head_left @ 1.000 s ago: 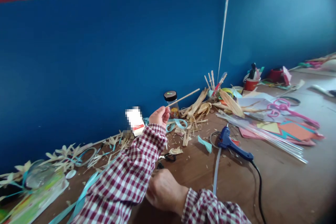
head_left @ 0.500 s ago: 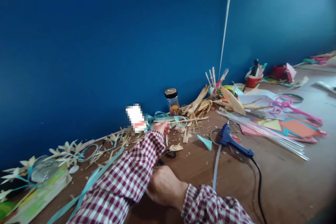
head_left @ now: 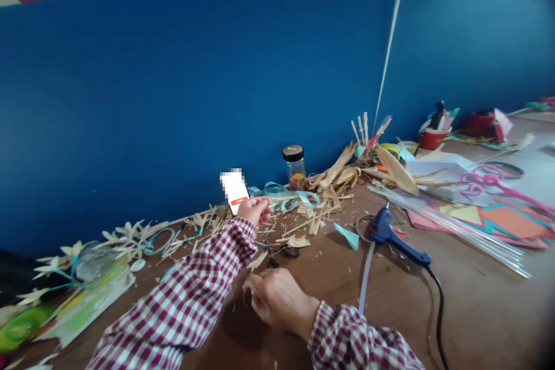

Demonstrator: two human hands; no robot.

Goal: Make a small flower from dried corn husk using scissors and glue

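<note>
My left hand reaches across the table with its fingers pinched together, just right of a pixelated phone. A thin pale strip runs right from its fingertips, in front of some light-blue ribbon. Closer to me, my right hand is curled closed above the brown table. What its fingers hold, if anything, is hidden. Beyond it lie black-handled scissors and a piece of dry corn husk. To the right rests a blue glue gun.
A black-lidded jar stands by the wall beside heaped corn husks. At right are clear glue sticks, pink scissors and coloured paper. Pale husk flowers lie at left near a glass bowl.
My left hand has drawn back slightly, and the long thin stick it held now appears to lie on the table. The right hand stays closed. The view has shifted left.
</note>
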